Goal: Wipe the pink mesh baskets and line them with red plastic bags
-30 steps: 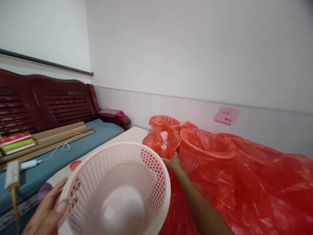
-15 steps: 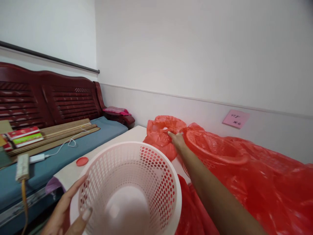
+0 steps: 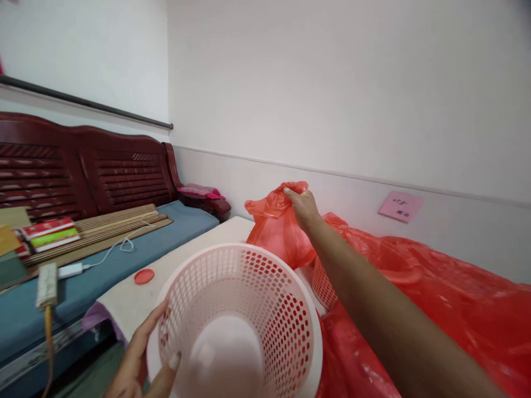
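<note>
My left hand [image 3: 143, 359] grips the left rim of a pale pink plastic basket [image 3: 226, 354] with holes in its wall; nothing lies inside the basket. Beyond it, my right hand [image 3: 302, 207] is closed on the gathered top of a red plastic bag [image 3: 277, 237]. That bag stands on the white table [image 3: 182, 262], close to the wall. To its right, a second basket [image 3: 322, 284] of red or pink colour is partly covered by more red plastic [image 3: 448, 298] and partly hidden by my right forearm.
A round red lid [image 3: 144, 276] lies on the table's left part. Left of it, a wooden bench [image 3: 124, 171] with a blue cushion [image 3: 186, 221] holds mats, packets and a power strip [image 3: 47, 284]. A pink note [image 3: 400, 206] is on the wall.
My right hand has pulled the red bag's top together and upward, so its opening is now bunched. The pale basket with my left hand appears slightly further right in the view.
</note>
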A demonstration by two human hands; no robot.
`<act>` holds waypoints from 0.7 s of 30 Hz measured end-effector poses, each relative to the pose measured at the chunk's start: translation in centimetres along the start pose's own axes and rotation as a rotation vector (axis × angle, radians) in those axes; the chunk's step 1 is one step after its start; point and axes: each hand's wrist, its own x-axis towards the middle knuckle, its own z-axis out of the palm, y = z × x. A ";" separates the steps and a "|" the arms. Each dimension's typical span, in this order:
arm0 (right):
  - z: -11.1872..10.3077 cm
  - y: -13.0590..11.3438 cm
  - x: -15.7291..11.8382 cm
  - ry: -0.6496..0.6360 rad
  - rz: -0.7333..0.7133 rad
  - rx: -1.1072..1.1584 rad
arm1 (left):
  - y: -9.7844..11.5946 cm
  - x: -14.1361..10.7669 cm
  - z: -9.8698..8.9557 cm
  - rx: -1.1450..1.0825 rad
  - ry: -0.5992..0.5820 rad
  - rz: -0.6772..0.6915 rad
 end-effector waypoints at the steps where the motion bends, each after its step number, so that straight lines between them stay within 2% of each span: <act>1: 0.0 -0.8 0.3 0.009 -0.025 0.012 | 0.2 -0.1 0.3 0.006 -0.007 0.004; 6: -0.4 -5.4 1.6 0.059 -0.189 0.105 | 0.5 -0.4 1.5 0.021 -0.041 0.083; 9: -0.1 -8.9 1.4 -0.018 -0.349 0.183 | 0.7 -0.4 2.1 0.018 -0.058 0.146; 12: 0.9 -12.5 0.1 -0.116 -0.472 0.209 | 1.0 -0.2 2.4 0.034 -0.068 0.197; 16: 2.3 -16.2 -2.3 -0.170 -0.490 0.229 | 1.0 0.3 2.3 0.145 -0.093 0.258; 21: 2.7 -19.1 -4.8 -0.208 -0.470 0.313 | 0.8 0.8 1.8 0.217 -0.136 0.270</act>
